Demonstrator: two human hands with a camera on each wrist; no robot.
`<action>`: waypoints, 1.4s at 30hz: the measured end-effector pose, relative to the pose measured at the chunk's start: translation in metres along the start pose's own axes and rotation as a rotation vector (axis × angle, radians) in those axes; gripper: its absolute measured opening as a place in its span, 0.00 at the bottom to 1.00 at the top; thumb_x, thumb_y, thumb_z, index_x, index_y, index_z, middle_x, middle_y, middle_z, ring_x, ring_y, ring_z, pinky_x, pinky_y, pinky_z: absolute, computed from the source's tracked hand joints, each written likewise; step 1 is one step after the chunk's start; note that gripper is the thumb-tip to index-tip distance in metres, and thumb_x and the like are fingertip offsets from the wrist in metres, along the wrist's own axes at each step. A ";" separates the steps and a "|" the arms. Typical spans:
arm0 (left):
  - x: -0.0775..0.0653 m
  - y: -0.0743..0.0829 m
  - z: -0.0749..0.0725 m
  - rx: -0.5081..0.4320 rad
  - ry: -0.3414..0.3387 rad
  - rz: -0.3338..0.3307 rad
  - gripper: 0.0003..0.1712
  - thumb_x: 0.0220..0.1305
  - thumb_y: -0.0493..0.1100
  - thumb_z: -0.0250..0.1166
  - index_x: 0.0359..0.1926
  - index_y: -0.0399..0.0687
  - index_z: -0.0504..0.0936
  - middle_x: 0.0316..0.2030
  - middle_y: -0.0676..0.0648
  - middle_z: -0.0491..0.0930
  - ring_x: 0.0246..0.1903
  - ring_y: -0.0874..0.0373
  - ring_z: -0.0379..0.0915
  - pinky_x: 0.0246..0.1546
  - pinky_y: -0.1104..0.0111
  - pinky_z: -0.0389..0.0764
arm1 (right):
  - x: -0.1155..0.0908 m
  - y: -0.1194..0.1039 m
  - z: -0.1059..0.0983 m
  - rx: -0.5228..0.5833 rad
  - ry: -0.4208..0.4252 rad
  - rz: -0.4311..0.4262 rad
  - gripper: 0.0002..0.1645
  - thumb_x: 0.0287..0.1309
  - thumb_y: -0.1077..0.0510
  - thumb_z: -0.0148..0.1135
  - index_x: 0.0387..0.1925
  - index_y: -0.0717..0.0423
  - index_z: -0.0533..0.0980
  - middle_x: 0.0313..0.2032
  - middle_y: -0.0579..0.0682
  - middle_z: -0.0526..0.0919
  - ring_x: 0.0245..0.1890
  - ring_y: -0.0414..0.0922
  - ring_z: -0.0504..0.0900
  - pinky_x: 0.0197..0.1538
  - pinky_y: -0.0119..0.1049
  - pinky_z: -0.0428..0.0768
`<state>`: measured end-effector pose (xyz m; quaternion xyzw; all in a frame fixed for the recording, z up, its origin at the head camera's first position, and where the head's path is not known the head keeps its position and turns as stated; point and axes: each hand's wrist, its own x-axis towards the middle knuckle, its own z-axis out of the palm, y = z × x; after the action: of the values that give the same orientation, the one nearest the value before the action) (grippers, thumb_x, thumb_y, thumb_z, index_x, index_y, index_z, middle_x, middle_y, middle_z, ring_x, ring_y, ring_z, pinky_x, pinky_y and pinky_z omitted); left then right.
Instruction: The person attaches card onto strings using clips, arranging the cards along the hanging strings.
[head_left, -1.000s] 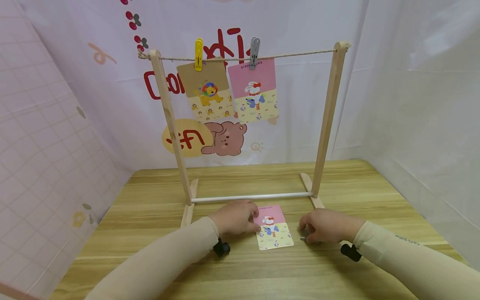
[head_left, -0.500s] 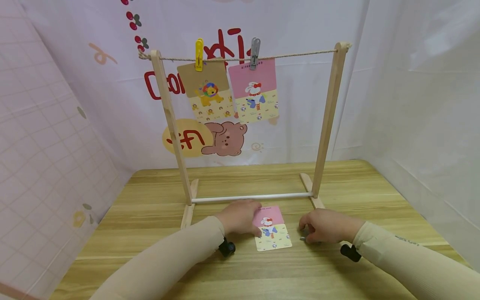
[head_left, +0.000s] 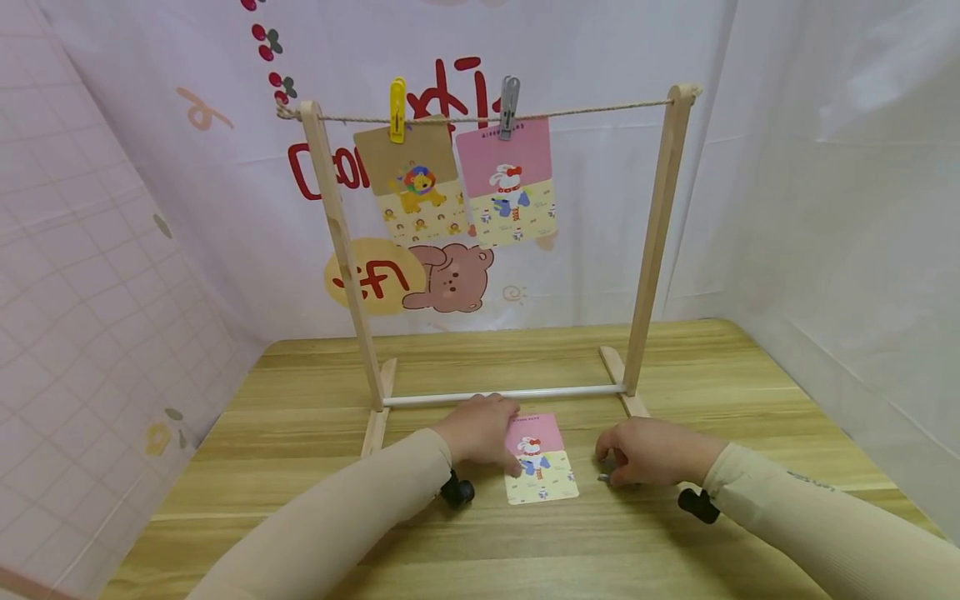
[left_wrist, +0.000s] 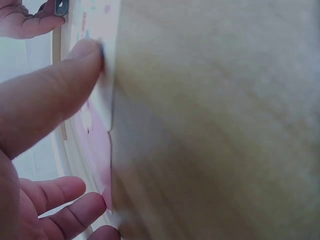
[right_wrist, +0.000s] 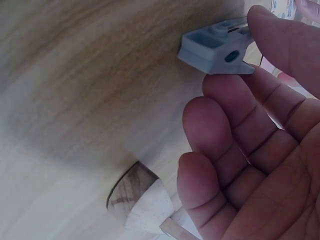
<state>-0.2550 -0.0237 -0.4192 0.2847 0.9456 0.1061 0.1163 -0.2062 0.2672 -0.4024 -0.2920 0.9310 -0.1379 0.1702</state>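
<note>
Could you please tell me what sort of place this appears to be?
Probably a small tabletop craft or filming setup: a wood-grain table with printed, cloth-like hangings around it, and a wooden stand whose string has two picture cards clipped to it.

Soft, even light fills the head view, with a whitish sheen on the cloth [head_left: 862, 192] at upper right and a soft shadow across the desk [head_left: 525, 558] at lower right. Both wrist views look hazier, their wood grain blurred.
</note>
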 end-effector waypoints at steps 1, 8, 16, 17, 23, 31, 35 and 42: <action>0.001 0.000 0.000 -0.006 -0.004 -0.003 0.51 0.42 0.64 0.86 0.65 0.50 0.78 0.57 0.53 0.80 0.55 0.53 0.73 0.66 0.58 0.73 | 0.000 0.000 0.000 0.002 -0.001 0.002 0.15 0.57 0.54 0.79 0.44 0.48 0.84 0.26 0.34 0.76 0.26 0.30 0.72 0.32 0.30 0.73; 0.003 -0.006 -0.002 -0.089 -0.055 -0.072 0.47 0.38 0.61 0.89 0.58 0.52 0.79 0.45 0.55 0.77 0.46 0.58 0.69 0.57 0.61 0.73 | 0.000 0.001 0.000 0.011 0.000 0.003 0.15 0.57 0.53 0.79 0.45 0.49 0.84 0.26 0.35 0.76 0.26 0.31 0.72 0.31 0.30 0.73; 0.001 -0.008 -0.006 -0.120 -0.067 -0.090 0.48 0.41 0.62 0.87 0.61 0.51 0.78 0.49 0.52 0.78 0.48 0.56 0.70 0.61 0.58 0.73 | 0.001 0.001 0.001 0.010 -0.002 -0.005 0.15 0.58 0.53 0.78 0.45 0.49 0.84 0.26 0.35 0.76 0.25 0.30 0.72 0.31 0.30 0.73; 0.000 -0.008 -0.006 -0.122 -0.066 -0.092 0.48 0.41 0.62 0.87 0.61 0.50 0.78 0.48 0.52 0.78 0.47 0.56 0.70 0.60 0.59 0.73 | 0.001 0.001 0.001 0.009 -0.003 -0.005 0.15 0.58 0.53 0.78 0.45 0.48 0.84 0.26 0.35 0.76 0.26 0.30 0.72 0.31 0.30 0.73; -0.005 -0.003 -0.008 -0.080 -0.056 -0.101 0.50 0.36 0.66 0.88 0.55 0.48 0.77 0.41 0.53 0.77 0.43 0.57 0.70 0.55 0.58 0.72 | 0.003 -0.001 -0.002 -0.002 0.005 -0.012 0.15 0.57 0.54 0.79 0.45 0.49 0.84 0.27 0.35 0.77 0.27 0.31 0.72 0.33 0.30 0.74; -0.003 -0.004 -0.006 -0.069 -0.057 -0.128 0.50 0.33 0.65 0.90 0.54 0.47 0.78 0.42 0.53 0.80 0.41 0.58 0.72 0.57 0.58 0.73 | 0.004 0.000 0.001 -0.013 0.013 -0.023 0.15 0.57 0.53 0.79 0.44 0.48 0.84 0.26 0.34 0.76 0.27 0.30 0.72 0.33 0.30 0.74; -0.001 -0.007 -0.005 -0.090 -0.057 -0.139 0.48 0.34 0.64 0.90 0.52 0.48 0.77 0.39 0.54 0.79 0.39 0.58 0.72 0.54 0.58 0.73 | 0.003 0.000 0.001 -0.010 0.015 -0.026 0.15 0.57 0.53 0.79 0.44 0.48 0.84 0.26 0.34 0.76 0.27 0.30 0.72 0.33 0.30 0.74; 0.002 -0.011 -0.001 -0.119 -0.055 -0.141 0.45 0.36 0.62 0.89 0.51 0.49 0.77 0.39 0.54 0.77 0.40 0.57 0.71 0.54 0.59 0.71 | 0.003 -0.002 0.001 -0.005 0.017 -0.033 0.14 0.57 0.54 0.79 0.44 0.48 0.84 0.26 0.33 0.76 0.27 0.30 0.72 0.33 0.29 0.74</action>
<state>-0.2627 -0.0321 -0.4212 0.2130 0.9517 0.1460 0.1662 -0.2071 0.2642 -0.4033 -0.3064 0.9278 -0.1410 0.1591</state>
